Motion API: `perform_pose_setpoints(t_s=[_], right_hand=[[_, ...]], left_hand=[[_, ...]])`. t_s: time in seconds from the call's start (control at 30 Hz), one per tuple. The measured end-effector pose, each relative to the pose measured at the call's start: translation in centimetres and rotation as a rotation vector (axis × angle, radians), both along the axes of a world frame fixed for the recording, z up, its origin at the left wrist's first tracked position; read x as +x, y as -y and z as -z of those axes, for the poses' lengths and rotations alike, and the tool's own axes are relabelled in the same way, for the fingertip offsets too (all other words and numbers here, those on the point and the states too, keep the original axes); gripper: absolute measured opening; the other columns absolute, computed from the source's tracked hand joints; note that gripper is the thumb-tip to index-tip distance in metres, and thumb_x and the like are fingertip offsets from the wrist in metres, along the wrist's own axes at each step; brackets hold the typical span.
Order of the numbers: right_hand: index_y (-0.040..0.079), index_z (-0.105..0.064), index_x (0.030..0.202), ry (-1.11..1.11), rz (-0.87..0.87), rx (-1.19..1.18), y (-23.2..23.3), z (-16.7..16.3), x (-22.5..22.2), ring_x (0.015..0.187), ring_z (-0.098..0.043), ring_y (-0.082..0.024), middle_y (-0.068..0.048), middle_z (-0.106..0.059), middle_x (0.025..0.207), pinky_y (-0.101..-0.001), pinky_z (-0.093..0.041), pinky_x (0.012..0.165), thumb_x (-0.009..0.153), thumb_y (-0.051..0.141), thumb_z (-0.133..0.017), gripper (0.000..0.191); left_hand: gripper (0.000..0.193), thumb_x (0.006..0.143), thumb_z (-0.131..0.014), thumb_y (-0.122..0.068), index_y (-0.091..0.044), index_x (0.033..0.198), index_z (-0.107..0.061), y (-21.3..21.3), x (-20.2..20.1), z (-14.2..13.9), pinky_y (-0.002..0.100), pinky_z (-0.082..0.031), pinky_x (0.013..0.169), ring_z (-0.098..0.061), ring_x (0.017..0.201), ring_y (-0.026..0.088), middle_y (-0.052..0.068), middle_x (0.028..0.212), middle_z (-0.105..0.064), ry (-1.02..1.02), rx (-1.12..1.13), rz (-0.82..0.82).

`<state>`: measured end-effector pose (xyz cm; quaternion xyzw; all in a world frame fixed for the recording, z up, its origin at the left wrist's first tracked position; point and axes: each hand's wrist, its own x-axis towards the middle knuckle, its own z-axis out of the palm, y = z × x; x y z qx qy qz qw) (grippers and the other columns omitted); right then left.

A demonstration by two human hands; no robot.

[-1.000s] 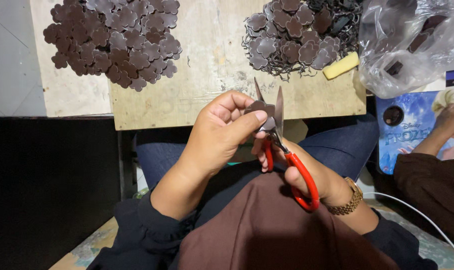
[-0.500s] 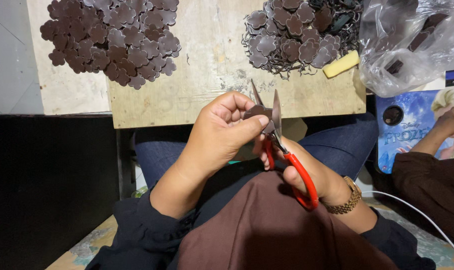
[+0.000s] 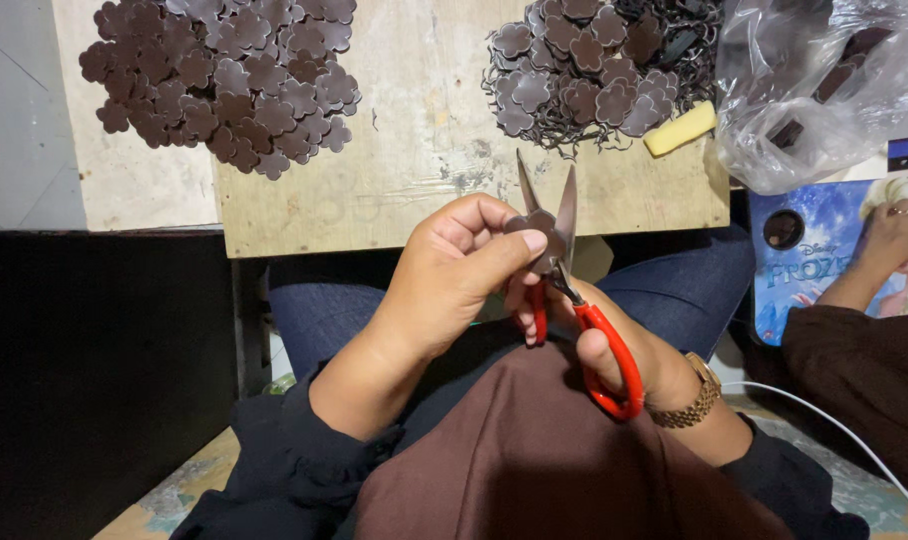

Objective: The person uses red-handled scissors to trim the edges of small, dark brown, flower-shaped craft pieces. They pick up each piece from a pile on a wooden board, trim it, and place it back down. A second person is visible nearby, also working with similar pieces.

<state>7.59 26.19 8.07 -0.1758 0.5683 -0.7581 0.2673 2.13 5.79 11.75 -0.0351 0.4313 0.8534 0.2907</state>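
At frame centre, just below the wooden board's [image 3: 414, 200] near edge, the left hand [image 3: 454, 275] pinches a brown flower-shaped piece [image 3: 534, 222] between the parted blades of red-handled scissors [image 3: 574, 300] gripped by the right hand [image 3: 624, 350], open lap space beneath.

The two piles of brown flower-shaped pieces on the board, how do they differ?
The left pile is clean, separate pieces, spread wide and flat; the right pile is tangled with thin, wiry offcuts and looks greyer. A yellow block rests against the right pile only. Both hold the same scalloped brown shapes and lie on the wooden board.
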Motion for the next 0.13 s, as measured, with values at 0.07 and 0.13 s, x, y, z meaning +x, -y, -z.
perform_pose_setpoints(t_s=[0.07,0.13], right_hand=[[0.001,-0.043,0.139,0.009,-0.008,-0.004,-0.1,0.2,0.1,0.096,-0.050,-0.016,-0.008,-0.051,0.114,-0.0319,-0.047,0.087,0.090,0.083,-0.054,0.095],[0.002,-0.046,0.139,0.004,-0.016,0.014,-0.1,0.5,0.2,0.096,-0.050,-0.016,-0.008,-0.053,0.113,-0.0320,-0.048,0.086,0.092,0.082,-0.052,0.093]], left_hand=[[0.011,0.099,-0.066,-0.007,0.001,0.100,-0.058,0.2,0.2,0.8,0.030,-0.056,0.054,-0.063,0.062,0.013,0.008,0.080,-0.067,-0.001,-0.006,0.005],[0.011,0.099,-0.066,-0.007,0.001,0.100,-0.058,-1.6,-1.4,2.4,0.030,-0.055,0.055,-0.063,0.062,0.013,0.008,0.080,-0.067,-0.001,-0.009,0.007]])
